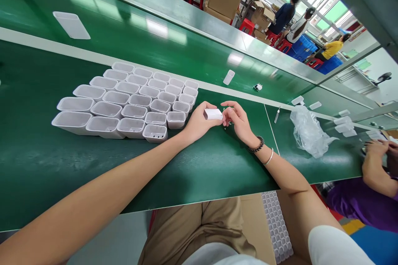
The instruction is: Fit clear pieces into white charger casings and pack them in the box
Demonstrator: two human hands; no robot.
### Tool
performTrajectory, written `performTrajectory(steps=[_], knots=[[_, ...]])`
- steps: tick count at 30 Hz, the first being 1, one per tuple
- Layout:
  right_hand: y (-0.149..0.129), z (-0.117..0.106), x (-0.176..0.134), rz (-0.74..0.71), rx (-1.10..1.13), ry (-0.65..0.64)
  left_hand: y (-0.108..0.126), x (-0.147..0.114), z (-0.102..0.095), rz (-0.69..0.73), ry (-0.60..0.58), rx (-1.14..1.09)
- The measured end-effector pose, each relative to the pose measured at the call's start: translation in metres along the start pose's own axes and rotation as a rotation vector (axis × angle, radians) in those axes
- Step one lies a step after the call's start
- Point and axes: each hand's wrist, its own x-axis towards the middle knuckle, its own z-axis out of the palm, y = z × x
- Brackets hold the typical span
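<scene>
My left hand (199, 123) is closed around a small white plastic housing (212, 114), which lies on its side with one end toward my right hand. The fingers of my right hand (239, 123) are bent together at that end of the housing; whatever they pinch is too small to make out. Several tiny pale parts (230, 123) lie on the green table just under the right fingers. Left of my left hand, rows of open white plastic housings (139, 100) stand upright with their openings facing up.
A conveyor belt (192, 56) runs beyond the table, carrying a white piece (229, 77) and a flat white cover (72, 25). A clear plastic bag (311, 132) and a slim tube (277, 115) lie to the right. A co-worker's hands (377, 149) are at far right. Below sits a carton of housings (277, 227).
</scene>
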Motion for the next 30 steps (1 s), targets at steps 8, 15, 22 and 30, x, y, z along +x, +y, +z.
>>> performTrajectory(steps=[8, 15, 22, 30], knots=[[-0.007, 0.006, 0.004, 0.299, 0.28, -0.006, 0.0, 0.0, 0.0, 0.012, -0.004, -0.02], [-0.006, 0.006, 0.003, 0.302, 0.267, -0.024, -0.001, 0.0, -0.001, 0.013, 0.005, -0.026], [0.0, 0.001, 0.004, 0.261, 0.284, -0.084, 0.002, 0.001, -0.002, -0.027, -0.023, -0.052], [0.004, 0.002, 0.004, 0.273, 0.314, -0.098, 0.007, -0.003, -0.006, -0.1, -0.097, -0.094]])
